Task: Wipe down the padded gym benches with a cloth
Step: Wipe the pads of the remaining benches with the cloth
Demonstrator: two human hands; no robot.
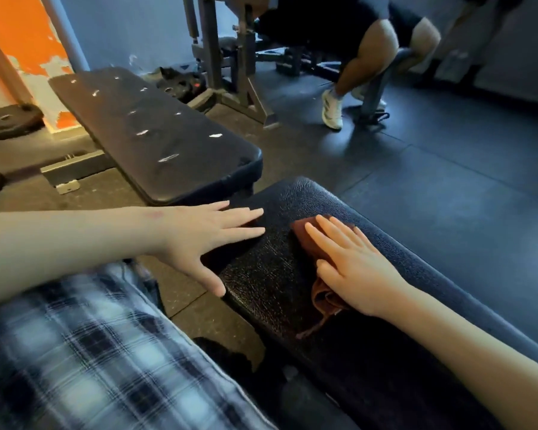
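— How are the fingers placed?

— The fingers [325, 235] of the right hand [357, 268] are stretched straight and pressed flat on the brown cloth [303, 243], at the centre of the frame; nothing is gripped. The left hand [199, 240] is spread flat, with loose fingers, on the left edge of the near bench [261, 280].

— And how is the cloth expected to handle?

— It is judged light, soft and limp; a loose end is seen bunched beside the wrist. It is better pushed under a flat palm than pinched. The grained pad looks firm enough to be leaned on. The second bench [143, 125], in the upper left, is not touched.
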